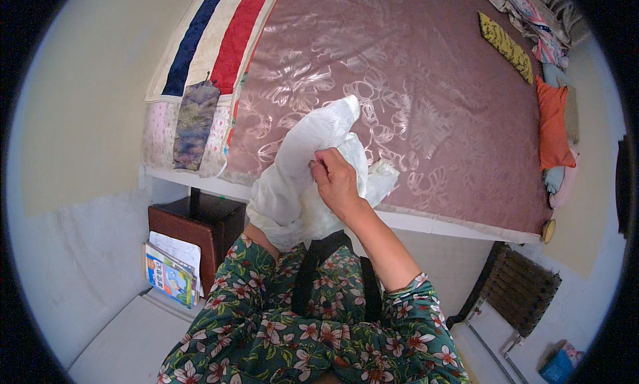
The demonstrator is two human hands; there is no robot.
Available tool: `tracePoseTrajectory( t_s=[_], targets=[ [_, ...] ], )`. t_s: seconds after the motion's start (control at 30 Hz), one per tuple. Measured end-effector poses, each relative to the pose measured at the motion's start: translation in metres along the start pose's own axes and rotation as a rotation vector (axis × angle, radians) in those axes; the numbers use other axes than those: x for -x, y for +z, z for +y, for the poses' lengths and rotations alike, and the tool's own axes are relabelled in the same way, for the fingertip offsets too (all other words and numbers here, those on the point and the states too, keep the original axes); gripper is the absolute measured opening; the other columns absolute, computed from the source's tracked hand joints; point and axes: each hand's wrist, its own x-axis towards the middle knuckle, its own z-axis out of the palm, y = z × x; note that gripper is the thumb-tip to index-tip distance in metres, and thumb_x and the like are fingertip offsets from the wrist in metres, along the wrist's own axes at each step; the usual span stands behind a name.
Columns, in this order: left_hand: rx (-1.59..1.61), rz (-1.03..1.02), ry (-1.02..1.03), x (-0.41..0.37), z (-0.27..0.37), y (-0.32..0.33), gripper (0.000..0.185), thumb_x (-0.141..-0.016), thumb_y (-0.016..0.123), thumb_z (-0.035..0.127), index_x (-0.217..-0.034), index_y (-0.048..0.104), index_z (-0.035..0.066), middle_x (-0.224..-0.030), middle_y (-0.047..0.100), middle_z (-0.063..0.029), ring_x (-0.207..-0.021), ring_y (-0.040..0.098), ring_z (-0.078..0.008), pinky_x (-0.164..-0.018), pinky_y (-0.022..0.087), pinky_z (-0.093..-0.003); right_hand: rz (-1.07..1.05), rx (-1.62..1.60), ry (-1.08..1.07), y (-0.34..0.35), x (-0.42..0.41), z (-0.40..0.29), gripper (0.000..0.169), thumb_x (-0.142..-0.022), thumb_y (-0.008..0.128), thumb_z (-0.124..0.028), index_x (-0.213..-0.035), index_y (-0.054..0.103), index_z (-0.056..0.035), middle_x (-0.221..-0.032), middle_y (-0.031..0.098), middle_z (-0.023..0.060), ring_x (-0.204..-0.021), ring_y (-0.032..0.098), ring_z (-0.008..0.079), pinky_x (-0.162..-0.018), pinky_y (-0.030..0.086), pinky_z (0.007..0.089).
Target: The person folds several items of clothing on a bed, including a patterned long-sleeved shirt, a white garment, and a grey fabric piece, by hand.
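A white mesh cloth garment [294, 149] covers my left hand and wrist like a sleeve, so the hand itself is hidden inside it. Only the left forearm [260, 238] shows below the bunched cloth. My right hand [337, 179] is closed with thumb and forefinger pinched at the mesh's right side. More of the white cloth hangs under the right hand. One gathered end [383, 177] of it reaches right, over the front edge of the bed. The bed's cover [424, 109] is mauve with shiny leaf and flower patterns.
A striped towel [199, 44] and a camouflage-patterned cloth piece [197, 124] lie at the bed's left. Along the far right are a yellow cushion [505, 47], an orange pillow [553, 124] and folded clothes [539, 19]. A brown cabinet [179, 217] with books [172, 279] stands below left; a radiator [521, 289] is lower right.
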Motion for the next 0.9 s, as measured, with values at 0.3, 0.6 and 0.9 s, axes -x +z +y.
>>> tracePoseTrajectory(
  t_s=[0.3, 0.6, 0.9],
  targets=[
    [0.003, -0.028, -0.011, -0.008, -0.003, -0.005, 0.038, -0.082, 0.051, 0.015, -0.118, 0.044, 0.002, -0.115, 0.048, -0.0096, -0.108, 0.045, -0.0189, -0.094, 0.034, -0.0283, -0.096, 0.024, -0.056, 0.005, 0.026, -0.008, 0.008, -0.082, 0.055, -0.005, -0.088, 0.052, -0.0013, -0.079, 0.053, 0.0120, -0.064, 0.055, 0.0264, -0.057, 0.043, 0.0321],
    [0.004, -0.053, -0.018, -0.012, -0.004, -0.004, 0.034, -0.084, 0.048, 0.012, -0.116, 0.046, 0.002, -0.112, 0.050, -0.0091, -0.106, 0.047, -0.0182, -0.093, 0.036, -0.0272, 0.199, -0.062, 0.003, -0.045, -0.004, 0.002, 0.018, -0.081, 0.055, -0.004, -0.099, 0.058, -0.0019, -0.095, 0.057, 0.0082, -0.084, 0.054, 0.0169, -0.073, 0.044, 0.0277],
    [-0.139, -0.113, -0.013, -0.033, -0.002, -0.004, 0.029, -0.086, 0.046, 0.009, -0.114, 0.047, 0.002, -0.110, 0.051, -0.0087, -0.103, 0.048, -0.0175, -0.091, 0.037, -0.0260, 0.164, 0.230, -0.259, -0.052, -0.013, -0.002, 0.019, -0.073, 0.061, -0.003, -0.092, 0.061, -0.0049, -0.094, 0.057, 0.0074, -0.090, 0.049, 0.0263, -0.078, 0.040, 0.0350]
  ],
)
